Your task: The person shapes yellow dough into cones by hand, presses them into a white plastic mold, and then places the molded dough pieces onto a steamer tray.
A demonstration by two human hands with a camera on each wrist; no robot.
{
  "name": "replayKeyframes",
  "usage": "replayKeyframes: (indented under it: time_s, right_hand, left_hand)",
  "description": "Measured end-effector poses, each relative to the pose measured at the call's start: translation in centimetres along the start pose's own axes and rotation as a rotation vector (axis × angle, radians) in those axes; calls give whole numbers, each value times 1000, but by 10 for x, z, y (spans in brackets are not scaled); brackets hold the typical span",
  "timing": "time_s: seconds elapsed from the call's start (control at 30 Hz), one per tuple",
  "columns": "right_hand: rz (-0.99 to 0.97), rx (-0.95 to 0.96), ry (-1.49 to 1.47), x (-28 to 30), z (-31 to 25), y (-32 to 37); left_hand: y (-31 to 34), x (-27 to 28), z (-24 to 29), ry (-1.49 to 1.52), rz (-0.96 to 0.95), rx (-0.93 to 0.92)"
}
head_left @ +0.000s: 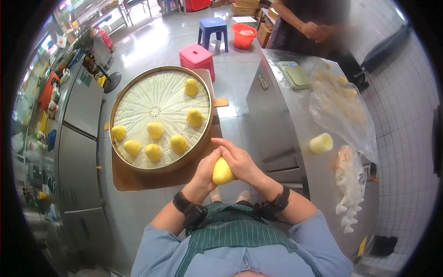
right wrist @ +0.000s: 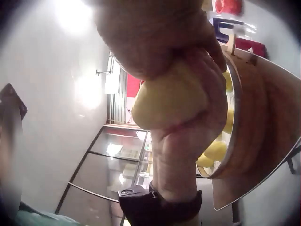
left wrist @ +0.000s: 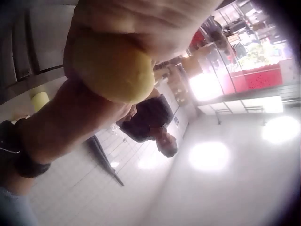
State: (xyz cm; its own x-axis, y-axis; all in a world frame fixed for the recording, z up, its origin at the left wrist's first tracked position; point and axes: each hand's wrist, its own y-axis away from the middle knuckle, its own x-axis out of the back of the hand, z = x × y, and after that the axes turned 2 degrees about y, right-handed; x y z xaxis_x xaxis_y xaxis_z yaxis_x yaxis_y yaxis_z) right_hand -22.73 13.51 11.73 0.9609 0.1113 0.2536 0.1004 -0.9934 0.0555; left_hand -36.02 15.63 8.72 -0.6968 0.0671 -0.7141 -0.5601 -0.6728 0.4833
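My left hand (head_left: pixel 206 168) and right hand (head_left: pixel 240 161), fingers curled round the dough ball (head_left: pixel 222 171), enclose it for all-round support, near the steamer (head_left: pixel 159 167).

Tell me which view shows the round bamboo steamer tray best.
Head view: the whole round bamboo steamer tray is seen from above, with seven yellow dough balls on it. Right wrist view catches only part of its rim, edge-on, beyond the held yellow dough piece. Left wrist view does not show it.
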Motion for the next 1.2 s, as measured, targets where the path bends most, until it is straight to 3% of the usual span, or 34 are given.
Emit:
replayKeyframes:
  time_s: [0.13, 0.2, 0.27, 0.33, 0.4, 0.47, 0.53, 0.73, 0.8, 0.83, 0.97, 1.1, 1.13, 1.2]
  right_hand:
    - [-253, -45, -108, 1, -7, -21]
    - [-235, -297, -570, 11, -18, -32]
    - [-205, -219, -508, 17, -20, -41]
    - [-113, 327, 56, 17, -19, -45]
    - [-203, 378, 7, 9, -27, -45]
    - [-235, 680, 292, -6, -33, -51]
    - [-208, 717, 230, -20, -27, -63]
    - [-451, 690, 120, -32, -57, -101]
    - [-414, 732, 157, -38, -69, -112]
    - [-476, 751, 221, -44, -68, -120]
    - [-639, 734, 338, -77, -69, -149]
    - [-759, 772, 339, -122, -92, -177]
    - [-763, 836, 341, -134, -99, -187]
    - [-810, 763, 429, -161, -111, -215]
  left_hand:
    - [9, 8, 21, -20, -120, 62]
    - [5, 12, 27, 236, -268, 104]
    - [8, 15, 37, 378, -231, 141]
    - [18, 5, 50, 366, -27, 116]
    - [9, 25, 48, 437, -32, 54]
    - [5, 37, 43, 299, 18, -210]
    - [6, 37, 47, 274, 117, -296]
    - [31, 32, 70, 292, 177, -465]
    - [29, 35, 80, -287, 310, -794]
    - [20, 58, 91, 300, 210, -624]
    - [9, 108, 102, 406, 303, -544]
    - [45, 114, 134, 363, 457, -611]
    - [49, 125, 146, 381, 444, -613]
    - [63, 156, 170, 311, 158, -705]
